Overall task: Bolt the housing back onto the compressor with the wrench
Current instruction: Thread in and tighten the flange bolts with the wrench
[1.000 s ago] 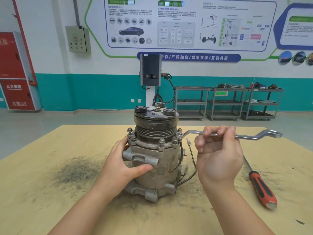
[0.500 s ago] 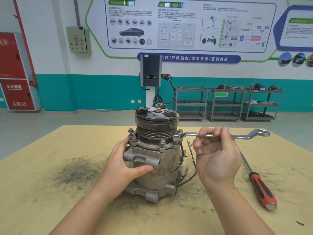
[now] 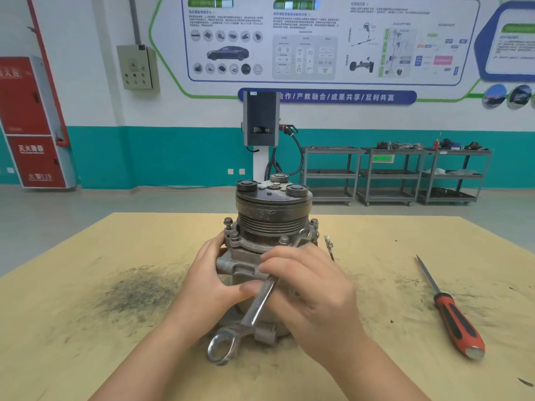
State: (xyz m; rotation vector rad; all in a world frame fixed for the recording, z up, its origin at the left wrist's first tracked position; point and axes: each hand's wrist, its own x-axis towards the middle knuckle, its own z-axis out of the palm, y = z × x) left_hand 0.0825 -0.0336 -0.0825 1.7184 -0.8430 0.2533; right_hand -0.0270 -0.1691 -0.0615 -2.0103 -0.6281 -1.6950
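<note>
A grey metal compressor [image 3: 272,224] stands upright on the wooden table, its pulley on top and its flanged housing [image 3: 246,246] ringed with bolts. A steel ring wrench [image 3: 254,309] sits with one end on a bolt [image 3: 304,234] at the flange's right front; its free ring end points down toward me. My right hand [image 3: 312,293] grips the wrench shaft in front of the compressor. My left hand [image 3: 211,285] holds the compressor's left side, thumb across the body.
A red-handled screwdriver [image 3: 454,316] lies on the table [image 3: 86,328] to the right. Dark metal dust is spread on the left. A loose wire with a connector [image 3: 328,244] sticks out right of the compressor. Shelving carts and a charging post stand beyond the table.
My right hand has swung the wrench handle from pointing right, round toward me, until it points down and left. My left hand has stayed on the compressor.
</note>
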